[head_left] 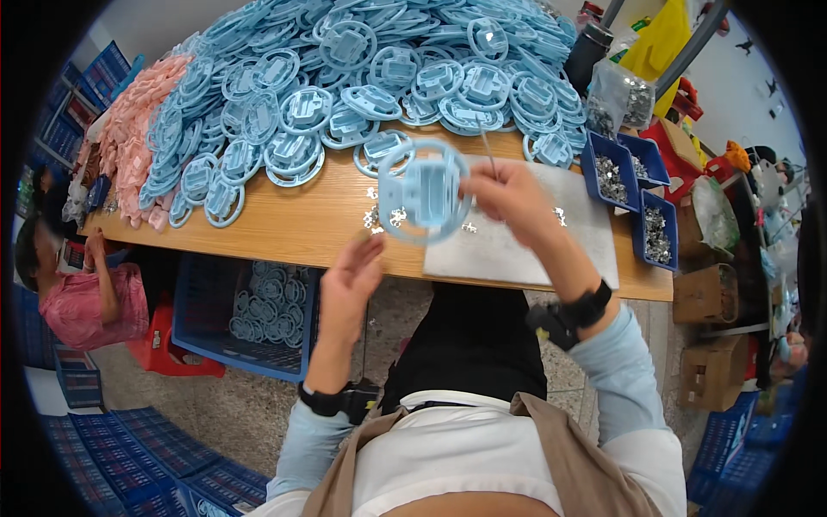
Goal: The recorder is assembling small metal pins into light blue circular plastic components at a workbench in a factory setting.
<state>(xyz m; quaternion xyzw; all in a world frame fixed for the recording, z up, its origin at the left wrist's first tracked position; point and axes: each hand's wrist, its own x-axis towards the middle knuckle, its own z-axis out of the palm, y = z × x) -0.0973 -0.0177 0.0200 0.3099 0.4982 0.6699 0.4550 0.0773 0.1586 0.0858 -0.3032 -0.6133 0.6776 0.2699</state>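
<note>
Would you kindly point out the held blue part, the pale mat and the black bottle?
Held blue part (435, 195), head view: rectangular recess.
Pale mat (491, 252), head view: bare near surface.
Black bottle (589, 58), head view: body.

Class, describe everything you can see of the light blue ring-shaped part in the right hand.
The light blue part is a round ring whose middle section holds an upright rectangular recess; it looks like moulded plastic. It is held up over the wooden table, its recessed face toward the camera. The right hand grips its right side. The left hand is near its lower left; contact is unclear.
</note>
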